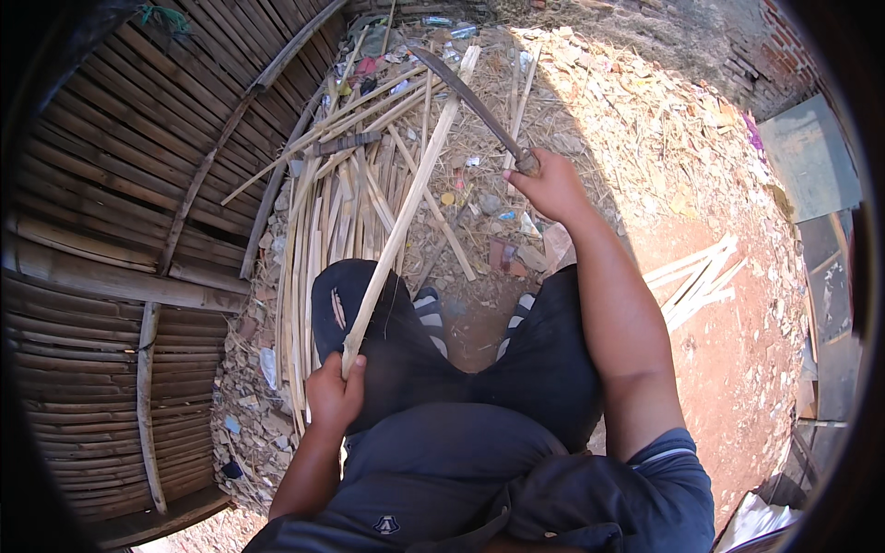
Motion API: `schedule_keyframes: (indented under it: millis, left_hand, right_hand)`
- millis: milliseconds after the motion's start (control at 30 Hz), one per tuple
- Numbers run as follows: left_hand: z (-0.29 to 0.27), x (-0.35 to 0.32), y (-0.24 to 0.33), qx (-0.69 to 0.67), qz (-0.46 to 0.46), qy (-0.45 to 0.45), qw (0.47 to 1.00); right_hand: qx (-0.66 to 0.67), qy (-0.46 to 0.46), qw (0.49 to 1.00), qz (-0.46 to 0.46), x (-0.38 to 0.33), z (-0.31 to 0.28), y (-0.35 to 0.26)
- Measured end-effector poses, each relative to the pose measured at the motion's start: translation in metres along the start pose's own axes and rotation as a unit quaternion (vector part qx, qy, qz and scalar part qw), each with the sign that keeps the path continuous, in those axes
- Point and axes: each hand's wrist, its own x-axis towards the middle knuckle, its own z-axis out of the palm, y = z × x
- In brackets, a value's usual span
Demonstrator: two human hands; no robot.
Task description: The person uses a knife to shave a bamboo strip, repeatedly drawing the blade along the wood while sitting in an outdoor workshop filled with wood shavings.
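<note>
My left hand [335, 394] is closed round the lower end of a long, pale bamboo strip [411, 205]. The strip slants up and away over my left knee, its far end above the littered ground. In my right hand [549, 187] is the handle of a machete [479, 109]. Its long, dark, curved blade points up and to the left, and its tip lies near the strip's far part; whether they touch I cannot tell. Beyond my left knee, many split bamboo strips [318, 221] lie in a loose pile. A short dark piece of wood [347, 143] rests across them.
A slatted bamboo wall [101, 184] rises on the left. More pale strips [696, 276] lie on sunlit soil at the right. Shavings and litter [590, 101] cover the far ground before a brick wall [728, 46]. Grey panels [811, 157] stand at the right edge.
</note>
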Motion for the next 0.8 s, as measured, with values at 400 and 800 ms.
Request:
schedule_keyframes:
  millis: [400,800]
  left_hand:
    - [0.004,0.000,-0.004,-0.035,-0.023,0.011,0.999]
    - [0.006,-0.002,-0.004,-0.035,-0.006,0.025,0.999]
  right_hand:
    - [-0.075,-0.046,0.996,0.006,-0.001,-0.014,-0.013]
    - [-0.044,-0.051,0.998,-0.017,-0.007,-0.020,-0.022]
